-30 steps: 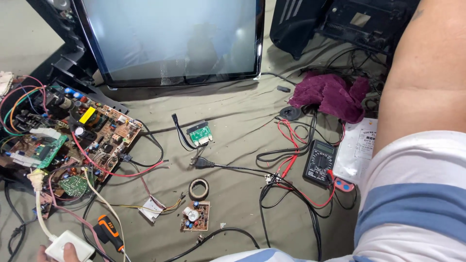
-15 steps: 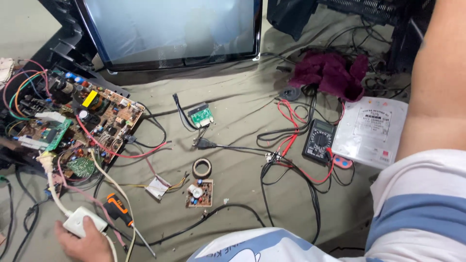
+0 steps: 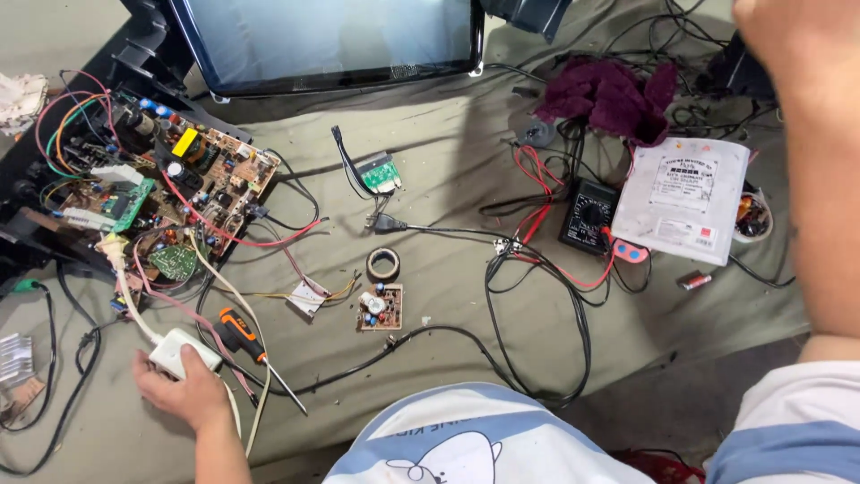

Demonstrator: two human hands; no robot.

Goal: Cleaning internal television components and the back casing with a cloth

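Both hands are in view: the left hand (image 3: 184,390) lies near the front-left edge of the olive cloth (image 3: 448,179) spread on the floor, its fingers curled over a small white plastic box (image 3: 182,351) and pressing it down, so it is closed on that box. From the box a cream cable (image 3: 125,300) runs up to the large circuit board (image 3: 170,197) at the left edge of the cloth. The right hand (image 3: 788,36) is raised at the far-right corner, near the tangle of black wires; only its back and wrist show, and I cannot tell whether it is open or closed or holds anything.

Just right of the left hand an orange-handled screwdriver (image 3: 240,333) lies with its tip pointing toward the front edge. Near the middle of the cloth sit a small brown circuit board (image 3: 380,307), a roll of tape (image 3: 383,264) just behind it, a black plug (image 3: 387,224) and a little green board (image 3: 380,172). Toward the right lie a black multimeter (image 3: 589,215) with red and black leads, a white packet (image 3: 685,197) touching it, and a crumpled maroon rag (image 3: 614,94) behind them. A dark screen (image 3: 331,40) stands at the far edge.

Compared with half a second ago, the left hand shows more fully and sits higher in the view, still on the white box, while the right arm has lifted so that the hand itself now appears
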